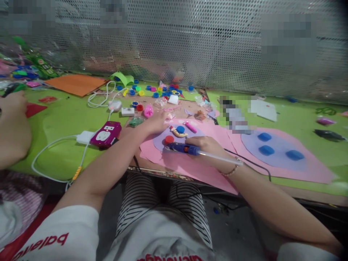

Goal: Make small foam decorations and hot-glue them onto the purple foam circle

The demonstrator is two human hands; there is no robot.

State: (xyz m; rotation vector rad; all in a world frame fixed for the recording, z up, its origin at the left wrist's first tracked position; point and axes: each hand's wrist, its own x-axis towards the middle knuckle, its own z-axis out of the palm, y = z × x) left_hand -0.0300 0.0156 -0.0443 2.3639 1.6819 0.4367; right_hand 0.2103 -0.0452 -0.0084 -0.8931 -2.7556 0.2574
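Observation:
My right hand (205, 145) is closed around a blue glue gun (181, 147), its clear glue stick (217, 157) pointing back over my wrist. The gun lies over a purple paper shape (160, 139) on pink paper (195, 170). On the purple shape are a red bottle cap (169, 139), a blue bottle cap (180, 129), a cream curved piece (178, 134) and a pink stick-like piece (191, 127). My left hand (157, 122) reaches to the shape's far left edge, fingers together at a small pale item that I cannot make out.
A second pink sheet (320, 174) with blue caps lies right. Left are a purple power socket (106, 134), white cables and another person's hand (13, 123). Loose caps, orange paper (77, 84) and a pixelated object (235, 116) lie farther back, before a perforated metal panel (174, 43).

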